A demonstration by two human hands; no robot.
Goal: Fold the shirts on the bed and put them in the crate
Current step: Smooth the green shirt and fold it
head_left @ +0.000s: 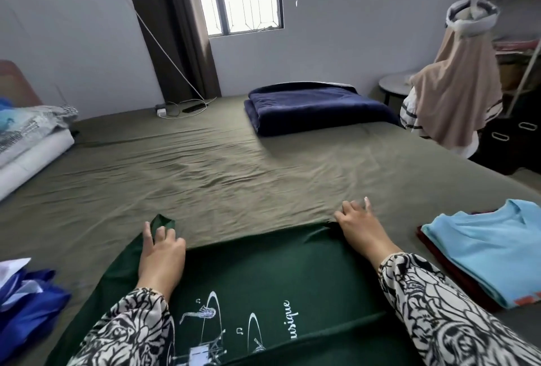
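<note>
Lying crosswise (print sideways), green shirt (pixel 263 272) has both far corners pinched by left hand (pixel 159 251) and right hand (pixel 358 223).

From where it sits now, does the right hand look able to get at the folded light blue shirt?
Probably yes. The right hand rests at the green shirt's far right corner, and the light blue shirt lies further to that hand's side with only bare bed sheet between them. Nothing blocks the path.

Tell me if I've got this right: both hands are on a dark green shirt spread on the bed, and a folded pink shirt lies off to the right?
Not quite. The head view shows both hands, left hand and right hand, on the dark green shirt, but the folded shirt on the right is light blue, not pink.
</note>
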